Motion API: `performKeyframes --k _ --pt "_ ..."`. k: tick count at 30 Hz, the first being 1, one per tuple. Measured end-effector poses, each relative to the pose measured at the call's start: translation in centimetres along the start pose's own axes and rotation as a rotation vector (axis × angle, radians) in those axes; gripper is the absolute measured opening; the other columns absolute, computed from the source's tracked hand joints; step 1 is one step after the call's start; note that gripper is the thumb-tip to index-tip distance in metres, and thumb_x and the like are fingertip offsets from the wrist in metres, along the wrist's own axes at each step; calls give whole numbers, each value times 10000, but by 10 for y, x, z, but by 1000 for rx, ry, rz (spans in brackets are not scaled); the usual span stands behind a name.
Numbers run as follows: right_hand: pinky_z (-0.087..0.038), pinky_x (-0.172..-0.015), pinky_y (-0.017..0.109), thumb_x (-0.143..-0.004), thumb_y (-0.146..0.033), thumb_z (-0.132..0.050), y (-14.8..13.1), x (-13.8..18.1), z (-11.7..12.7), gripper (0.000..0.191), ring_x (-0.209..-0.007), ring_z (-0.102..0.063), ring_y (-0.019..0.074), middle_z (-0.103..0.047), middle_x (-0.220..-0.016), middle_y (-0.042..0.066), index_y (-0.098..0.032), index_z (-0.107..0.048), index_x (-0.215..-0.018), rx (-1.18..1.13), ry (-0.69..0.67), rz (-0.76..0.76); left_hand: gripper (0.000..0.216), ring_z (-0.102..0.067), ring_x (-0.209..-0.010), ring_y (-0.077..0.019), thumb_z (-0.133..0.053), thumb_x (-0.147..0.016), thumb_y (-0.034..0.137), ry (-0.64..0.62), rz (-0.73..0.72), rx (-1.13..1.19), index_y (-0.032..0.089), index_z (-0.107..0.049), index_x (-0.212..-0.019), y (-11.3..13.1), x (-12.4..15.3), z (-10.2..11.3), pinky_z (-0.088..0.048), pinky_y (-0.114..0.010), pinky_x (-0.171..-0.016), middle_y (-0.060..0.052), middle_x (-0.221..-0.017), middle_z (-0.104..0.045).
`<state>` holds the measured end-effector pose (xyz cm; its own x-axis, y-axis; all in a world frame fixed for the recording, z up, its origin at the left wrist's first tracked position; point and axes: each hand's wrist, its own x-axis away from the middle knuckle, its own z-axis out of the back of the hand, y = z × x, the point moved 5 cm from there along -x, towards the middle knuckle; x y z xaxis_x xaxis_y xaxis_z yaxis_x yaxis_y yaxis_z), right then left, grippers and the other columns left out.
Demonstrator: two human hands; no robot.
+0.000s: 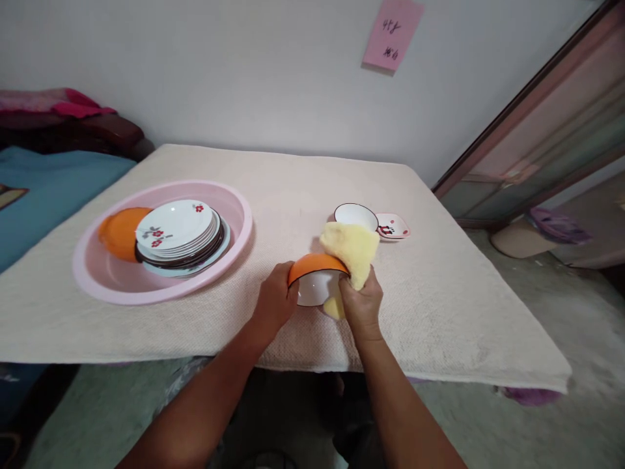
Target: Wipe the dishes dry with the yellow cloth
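An orange bowl (317, 263) with a white inside and dark rim is tilted on its side above the table's near part. My left hand (278, 294) grips its left edge, fingers closed. At its right edge, my right hand (362, 303) is closed on the bowl together with a yellow cloth (352, 247). Most of the cloth lies over the bowl's outer side, and a bit shows below the rim. Just beyond the cloth stand a white bowl (355, 215) with a dark rim and a small pink dish (394, 226) with a cartoon figure.
A pink basin (161, 296) at the left holds a stack of flowered plates (173, 225) and an orange bowl (123, 233). A cream cloth (439, 312) covers the table. A wall with a pink note (392, 36) stands behind; a bin (527, 238) is on the floor, right.
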<state>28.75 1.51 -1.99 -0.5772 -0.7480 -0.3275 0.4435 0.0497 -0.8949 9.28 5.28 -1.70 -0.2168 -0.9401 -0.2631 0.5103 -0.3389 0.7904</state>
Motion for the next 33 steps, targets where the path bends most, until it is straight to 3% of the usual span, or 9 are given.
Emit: performKeyframes --k 5,8,11,14,17,20,22,27,33 --pt "-491 -802 373 -667 -291 -671 8 13 -22 412 -870 -622 209 -663 -1004 69 -174 -578 -1051 -374 -57 -246 289 -583 -900 -198 -420 -873 265 184 41 163 160 -581 -1089 -1 -2 3 -457 -347 -820 -84 -995 -639" --pt "-509 -821 392 -707 -287 -648 2 30 -47 446 -890 -642 212 -665 -1046 75 -186 -545 -1129 -730 -250 -434 337 -602 -911 -206 -428 -887 385 293 192 387 150 -599 -1057 -6 0 -5 -477 -329 -796 -97 -992 -657" --pt "-511 -844 388 -700 -245 -651 -6 41 -56 474 -912 -646 212 -674 -1032 64 -191 -532 -1156 -886 -308 -500 427 -629 -901 -228 -478 -849 486 284 390 693 117 -603 -1024 -14 5 -24 -504 -326 -751 -127 -981 -669" --pt "-533 -777 370 -662 -211 -659 -1 38 -47 483 -822 -656 209 -689 -955 60 -171 -552 -1131 -824 -200 -523 448 -653 -768 -221 -552 -800 501 60 517 862 111 -599 -1015 -13 6 -42 -524 -317 -638 -119 -885 -679" --pt "-541 -692 358 -643 -198 -635 12 23 -27 426 -719 -650 200 -693 -879 60 -144 -589 -1063 -639 -35 -483 435 -638 -670 -196 -620 -751 480 -139 501 755 123 -604 -999 -7 4 -42 -517 -288 -541 -93 -813 -662" --pt "-524 -773 376 -619 -187 -638 15 7 -8 363 -800 -645 210 -693 -935 73 -145 -626 -979 -388 73 -302 405 -603 -681 -155 -636 -744 439 -34 350 513 161 -596 -1035 -3 -1 -22 -512 -250 -541 -56 -837 -630" --pt "-504 -836 401 -621 -200 -643 15 3 -4 355 -870 -638 224 -690 -982 80 -153 -635 -972 -286 75 -220 324 -576 -662 -132 -595 -779 406 12 274 417 183 -600 -1015 -2 -3 -12 -505 -231 -532 -28 -814 -604" --pt "-480 -905 428 -651 -273 -690 4 10 -16 442 -984 -622 244 -666 -1088 88 -169 -604 -1072 -486 -135 -248 310 -568 -604 -141 -493 -835 439 80 352 490 161 -603 -915 -13 -1 -13 -495 -230 -437 -24 -726 -571" --pt "-516 -858 413 -699 -329 -665 -21 22 -33 519 -1020 -618 251 -670 -1060 76 -204 -524 -1182 -854 -441 -355 379 -635 -699 -184 -614 -769 377 98 659 962 132 -573 -1055 -17 5 -37 -538 -296 -542 -89 -900 -656"
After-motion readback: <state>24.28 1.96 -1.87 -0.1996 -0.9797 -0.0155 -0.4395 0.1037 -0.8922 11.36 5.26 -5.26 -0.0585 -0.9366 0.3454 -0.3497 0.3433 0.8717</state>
